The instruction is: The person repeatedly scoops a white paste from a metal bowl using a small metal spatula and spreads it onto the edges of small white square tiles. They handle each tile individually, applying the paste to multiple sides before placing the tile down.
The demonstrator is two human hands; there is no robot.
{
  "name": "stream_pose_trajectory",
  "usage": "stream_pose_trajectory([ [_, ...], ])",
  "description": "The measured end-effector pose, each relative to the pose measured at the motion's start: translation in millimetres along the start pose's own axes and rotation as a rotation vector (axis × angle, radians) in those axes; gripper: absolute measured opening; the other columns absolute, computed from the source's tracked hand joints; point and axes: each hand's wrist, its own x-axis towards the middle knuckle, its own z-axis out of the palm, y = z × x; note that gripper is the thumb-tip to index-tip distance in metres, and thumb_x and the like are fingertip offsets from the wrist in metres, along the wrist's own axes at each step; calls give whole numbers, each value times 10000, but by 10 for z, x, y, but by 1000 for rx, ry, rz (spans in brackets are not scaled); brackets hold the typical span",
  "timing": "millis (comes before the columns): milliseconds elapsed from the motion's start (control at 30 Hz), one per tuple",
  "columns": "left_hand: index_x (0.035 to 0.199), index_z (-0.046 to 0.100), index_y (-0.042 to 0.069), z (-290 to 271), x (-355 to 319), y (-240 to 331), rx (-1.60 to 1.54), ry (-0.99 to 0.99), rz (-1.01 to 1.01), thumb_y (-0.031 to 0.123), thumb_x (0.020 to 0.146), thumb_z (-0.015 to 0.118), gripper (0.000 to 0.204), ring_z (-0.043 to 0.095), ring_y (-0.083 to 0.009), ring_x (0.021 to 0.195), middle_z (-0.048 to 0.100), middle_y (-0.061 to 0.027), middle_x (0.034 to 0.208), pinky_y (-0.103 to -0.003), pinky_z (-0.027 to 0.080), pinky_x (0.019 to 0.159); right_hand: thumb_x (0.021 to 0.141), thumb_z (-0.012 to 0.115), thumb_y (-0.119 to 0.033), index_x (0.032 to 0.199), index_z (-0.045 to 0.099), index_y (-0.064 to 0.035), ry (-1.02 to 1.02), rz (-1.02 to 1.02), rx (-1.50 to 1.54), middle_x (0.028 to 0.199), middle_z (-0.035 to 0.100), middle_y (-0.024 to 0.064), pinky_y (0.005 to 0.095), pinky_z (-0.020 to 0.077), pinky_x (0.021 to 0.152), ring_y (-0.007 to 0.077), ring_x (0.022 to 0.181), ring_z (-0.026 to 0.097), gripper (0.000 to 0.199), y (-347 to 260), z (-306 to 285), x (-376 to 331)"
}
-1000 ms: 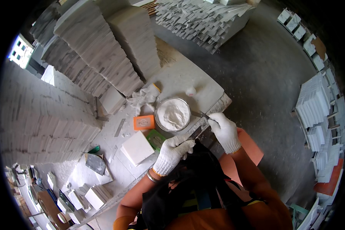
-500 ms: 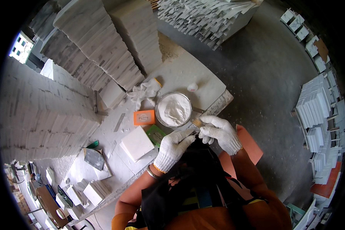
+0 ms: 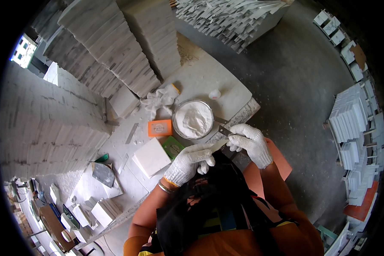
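Both hands wear white knitted gloves. My right hand (image 3: 249,143) is closed on a small dark flat strip (image 3: 224,131) that looks like metal and sticks out toward the bowl. Between the fingers of my left hand (image 3: 192,162) is a thin pale flat piece (image 3: 218,146), its tip close to my right fingertips. Just beyond them stands a clear round bowl (image 3: 175,128) of white powder or paste (image 3: 193,119). To its left lie an orange box (image 3: 159,128) and a green box (image 3: 172,147). White square tiles (image 3: 151,157) are stacked beside my left hand.
On the stone-topped table (image 3: 226,77) rest a crumpled glove (image 3: 160,101) and a small white round object (image 3: 214,94). Tall stacks of stone strips (image 3: 111,47) rise at the left and back. A grey flat piece (image 3: 104,175) lies nearer left. Tile stacks (image 3: 349,113) line the right.
My hands have drawn slightly apart, the left one shifting left and down. The pale piece and the dark strip now show between them; a brownish part seen at my right fingertips no longer shows.
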Motion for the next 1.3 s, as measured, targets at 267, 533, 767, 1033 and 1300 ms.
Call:
stream_pose_trajectory([
  [267,1329,575,-59,93,-37,43,93,90,66,143,1007,599,381,645,-134,653,738,-139,984,-237,497,602,951,647,-64,1316,642,4,119,-224,-203,942,740,125,298,572,727,147,767,696,371,64,118,-1],
  [533,1387,541,-72,65,5,-34,80,122,112,129,1020,579,420,625,-109,621,731,-116,969,-217,489,583,943,662,-53,1240,683,-58,167,-718,-590,1049,751,163,369,602,743,306,890,757,298,367,489,-76],
  [767,1344,565,-73,140,-28,-16,155,133,138,109,1022,561,369,609,-97,616,729,-108,951,-214,479,574,921,684,-42,1236,687,-62,189,-719,-598,1022,752,163,365,600,715,324,860,751,316,233,378,23],
  [1033,1229,625,-58,166,-55,-7,183,175,178,94,1018,562,267,611,-94,622,727,-100,933,-212,474,573,935,674,-75,1250,686,-88,272,-632,-604,934,745,161,379,581,649,322,763,736,315,240,335,147],
  [1300,1231,630,-46,133,-47,-14,155,193,177,95,1019,565,263,596,-87,623,720,-88,921,-207,467,578,955,660,-57,1248,678,-17,247,-543,-602,1032,754,201,338,599,774,302,896,762,297,58,394,107],
])
